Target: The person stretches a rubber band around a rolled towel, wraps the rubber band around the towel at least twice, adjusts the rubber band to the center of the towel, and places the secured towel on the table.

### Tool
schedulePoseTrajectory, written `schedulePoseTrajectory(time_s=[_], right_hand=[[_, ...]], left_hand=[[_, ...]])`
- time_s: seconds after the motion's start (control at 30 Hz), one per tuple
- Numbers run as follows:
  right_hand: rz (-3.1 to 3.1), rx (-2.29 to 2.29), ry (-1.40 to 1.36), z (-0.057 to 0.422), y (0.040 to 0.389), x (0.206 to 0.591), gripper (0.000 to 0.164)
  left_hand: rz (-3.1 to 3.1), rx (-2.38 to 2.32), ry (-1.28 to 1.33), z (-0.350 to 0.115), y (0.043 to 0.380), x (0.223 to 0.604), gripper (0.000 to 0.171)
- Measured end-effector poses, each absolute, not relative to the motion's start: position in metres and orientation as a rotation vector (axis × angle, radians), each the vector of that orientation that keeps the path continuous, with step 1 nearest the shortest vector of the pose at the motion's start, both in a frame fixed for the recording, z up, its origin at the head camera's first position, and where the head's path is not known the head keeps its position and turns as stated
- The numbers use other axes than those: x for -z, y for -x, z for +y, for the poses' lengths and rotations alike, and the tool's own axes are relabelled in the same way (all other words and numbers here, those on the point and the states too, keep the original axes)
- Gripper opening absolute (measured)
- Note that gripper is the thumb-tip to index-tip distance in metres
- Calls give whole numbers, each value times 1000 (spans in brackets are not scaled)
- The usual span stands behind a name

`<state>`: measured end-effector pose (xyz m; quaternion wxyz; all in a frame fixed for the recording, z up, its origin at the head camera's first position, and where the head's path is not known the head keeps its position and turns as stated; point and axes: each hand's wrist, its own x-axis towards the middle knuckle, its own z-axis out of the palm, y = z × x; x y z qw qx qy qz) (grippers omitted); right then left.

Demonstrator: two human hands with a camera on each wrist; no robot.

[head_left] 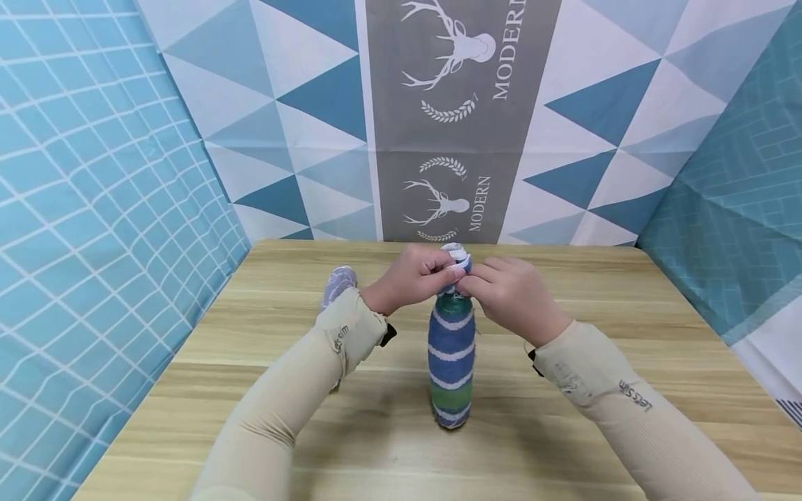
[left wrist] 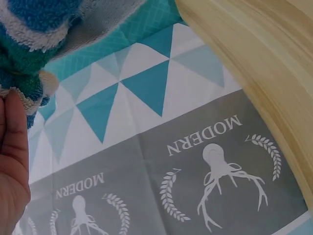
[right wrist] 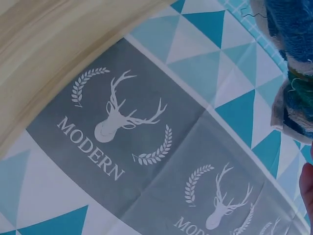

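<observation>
Between my hands stands a bottle-shaped bundle wrapped in a striped terry towel (head_left: 451, 355), blue, green and white. Its neck is drawn in narrow, and a collar of gathered cloth (head_left: 456, 254) sticks up on top. My left hand (head_left: 416, 277) pinches this gathered cloth from the left, thumb toward the front. From the right, my right hand (head_left: 516, 296) pinches the towel at the neck, fingertips close to the left thumb. Both wrist views catch the towel only at the frame edge, with part of the left hand (left wrist: 13, 161) and a sliver of the right hand (right wrist: 306, 196).
Behind my left forearm lies a greyish-purple patterned bundle (head_left: 340, 282), mostly hidden by the sleeve. The wooden table (head_left: 250, 390) ends at a wall hung with triangle-and-deer cloth (head_left: 326, 139). A blue grid-patterned curtain (head_left: 113, 174) hangs on the left.
</observation>
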<state>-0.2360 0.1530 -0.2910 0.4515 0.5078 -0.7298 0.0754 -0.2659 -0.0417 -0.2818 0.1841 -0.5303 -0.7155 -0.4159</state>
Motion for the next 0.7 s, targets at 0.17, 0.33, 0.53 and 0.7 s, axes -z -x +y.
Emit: schedulePoseTrajectory(time_s=[0.17,0.33,0.53,0.7], right_hand=[[-1887,-207,-1303,152,241,292,9],[-1954,-291,-1367,153,243,296,16],[-2010,-354,-1416,152,241,301,25],[-2070,-405,-1401,154,239,305,26]], left_hand=[[-1978,1132,1464,-42,271,285,25],[-1930,928,1396,-43,277,288,16],[-2017,967,1410,-44,279,295,13],[-1994,941,1394,-44,282,299,15]])
